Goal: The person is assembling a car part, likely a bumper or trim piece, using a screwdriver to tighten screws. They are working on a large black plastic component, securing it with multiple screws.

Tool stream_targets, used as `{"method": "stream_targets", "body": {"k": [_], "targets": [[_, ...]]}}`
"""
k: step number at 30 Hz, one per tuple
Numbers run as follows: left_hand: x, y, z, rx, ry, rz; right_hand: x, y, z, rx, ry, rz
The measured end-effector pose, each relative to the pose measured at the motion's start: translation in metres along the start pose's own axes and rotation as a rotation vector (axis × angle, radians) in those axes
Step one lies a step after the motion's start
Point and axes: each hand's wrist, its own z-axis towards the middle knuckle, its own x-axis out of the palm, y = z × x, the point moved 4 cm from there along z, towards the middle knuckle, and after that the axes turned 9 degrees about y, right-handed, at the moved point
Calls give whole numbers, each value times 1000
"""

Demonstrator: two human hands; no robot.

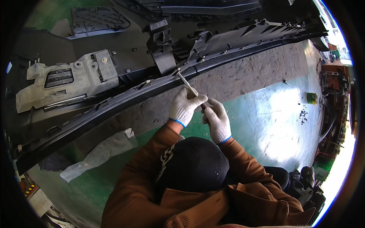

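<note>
Both my hands wear white knit gloves with blue cuffs. They are closed on a slim screwdriver-like tool (185, 81) with a silver shaft; its exact kind is hard to make out. My left hand (183, 107) grips the shaft, while my right hand (217, 121) is shut around the dark handle end. The tool's tip meets the edge of a long black plastic car panel (148, 85), beside an upright black bracket (164, 57). My gloves hide part of the tool.
A dusty grey plastic part (85, 76) lies on the panel at left. A clear plastic bag (102, 154) rests on the green floor (247, 110) near my left arm. At right are a small yellow-green can (312, 98) and several scattered black clips (303, 114).
</note>
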Motion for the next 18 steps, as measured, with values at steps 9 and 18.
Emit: {"method": "stream_targets", "body": {"k": [9,18], "targets": [[1,-5,-1,24,-21,26,1,-4,-1,120,68,155],[5,-13,-7,13,105,-213,-17,-20,4,342,177,589]]}}
